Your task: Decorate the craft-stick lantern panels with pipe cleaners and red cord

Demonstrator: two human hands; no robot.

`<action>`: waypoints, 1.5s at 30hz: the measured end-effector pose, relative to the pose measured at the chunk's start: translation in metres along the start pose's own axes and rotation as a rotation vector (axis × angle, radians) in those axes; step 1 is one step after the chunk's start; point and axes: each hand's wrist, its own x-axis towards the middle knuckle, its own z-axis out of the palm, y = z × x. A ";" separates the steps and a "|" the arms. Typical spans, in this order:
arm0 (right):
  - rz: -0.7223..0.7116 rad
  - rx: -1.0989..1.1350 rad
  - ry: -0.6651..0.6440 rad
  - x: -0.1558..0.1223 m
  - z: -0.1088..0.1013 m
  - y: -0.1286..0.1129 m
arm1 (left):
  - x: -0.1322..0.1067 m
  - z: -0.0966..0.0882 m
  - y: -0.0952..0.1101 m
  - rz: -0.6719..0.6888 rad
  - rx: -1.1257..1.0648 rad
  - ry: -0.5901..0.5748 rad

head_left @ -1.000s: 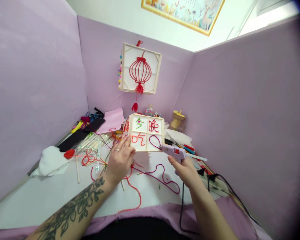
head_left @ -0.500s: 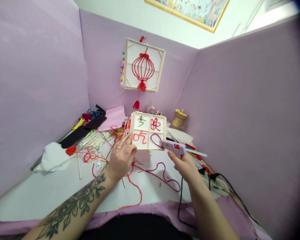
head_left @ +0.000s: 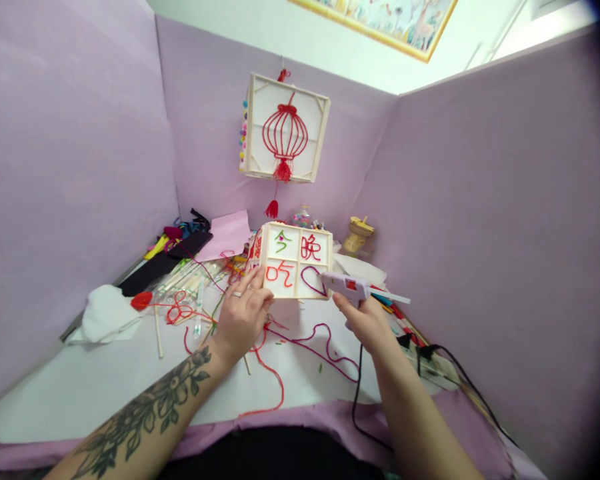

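My left hand (head_left: 243,313) grips the lower left edge of a small wooden lantern box (head_left: 294,261), holding it upright; its panes carry green and red cord characters. My right hand (head_left: 364,322) is closed round a lilac glue gun (head_left: 346,287), whose nozzle touches the lower right pane where a magenta cord (head_left: 325,347) loops. That cord trails from the pane down over the white table (head_left: 105,380).
A finished lantern (head_left: 285,129) with a red cord design hangs on the lilac back wall. Sticks, cords and a white cloth (head_left: 103,313) litter the left of the table. A power strip (head_left: 430,367) with black cables lies at the right. Lilac partitions enclose three sides.
The glue gun's nozzle has moved slightly left and up onto the lower right pane. The view has shifted a little; my left hand keeps its grip on the box.
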 end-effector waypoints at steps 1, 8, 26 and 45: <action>-0.004 0.004 0.002 0.000 0.000 -0.001 | 0.000 0.000 0.000 -0.004 -0.006 -0.002; -0.038 0.008 0.005 0.004 0.003 -0.005 | -0.001 0.001 -0.002 -0.025 -0.046 -0.023; 0.018 0.074 -0.014 0.000 0.000 -0.014 | 0.001 -0.001 0.000 0.011 0.022 -0.004; -0.092 -0.009 -0.052 -0.011 -0.048 0.005 | -0.001 0.000 -0.002 0.022 -0.008 -0.003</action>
